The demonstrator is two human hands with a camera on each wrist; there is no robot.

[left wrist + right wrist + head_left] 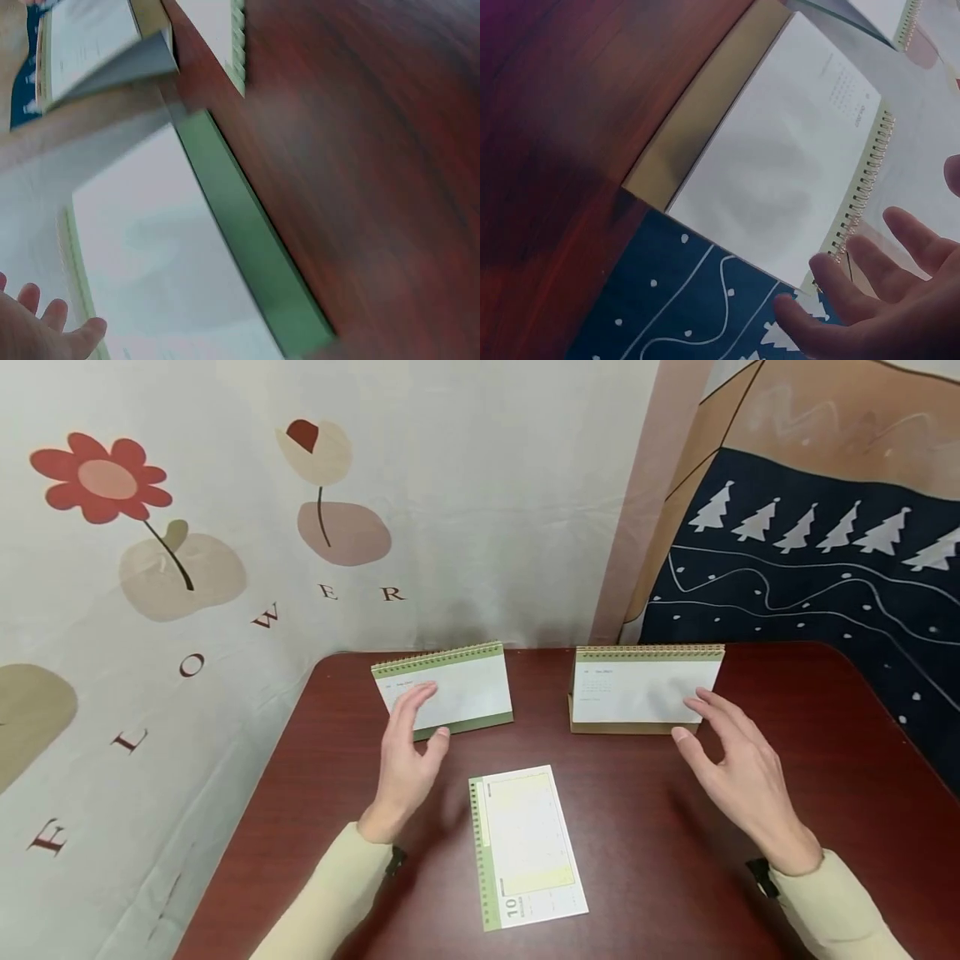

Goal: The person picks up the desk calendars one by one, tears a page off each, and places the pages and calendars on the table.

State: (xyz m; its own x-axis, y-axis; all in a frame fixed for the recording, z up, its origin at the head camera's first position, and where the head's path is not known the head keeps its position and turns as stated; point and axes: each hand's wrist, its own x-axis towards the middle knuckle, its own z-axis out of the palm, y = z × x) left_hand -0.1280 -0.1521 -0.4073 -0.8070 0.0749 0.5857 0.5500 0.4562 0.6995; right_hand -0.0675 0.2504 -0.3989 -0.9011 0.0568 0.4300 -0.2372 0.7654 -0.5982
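Note:
Two spiral-bound desk calendars stand upright toward the back of the table. The left one (468, 693) has a green base, and my left hand (407, 760) hovers in front of its left part, fingers spread. The right calendar (637, 693) has a tan base. Near its right edge is my right hand (738, 768), thumb and fingers apart, holding nothing. Flat on the table between my forearms lies a loose calendar pad (528, 843) with a green spiral edge and a printed "10". In the right wrist view, the fingers (907, 240) are apart beside the tan-based calendar's spiral.
A dark red wooden table (637, 877) with rounded back corners carries the calendars. Behind it hangs a pale cloth (487, 510) printed with flowers and letters. To the right is a dark blue cloth (810, 585) with white trees.

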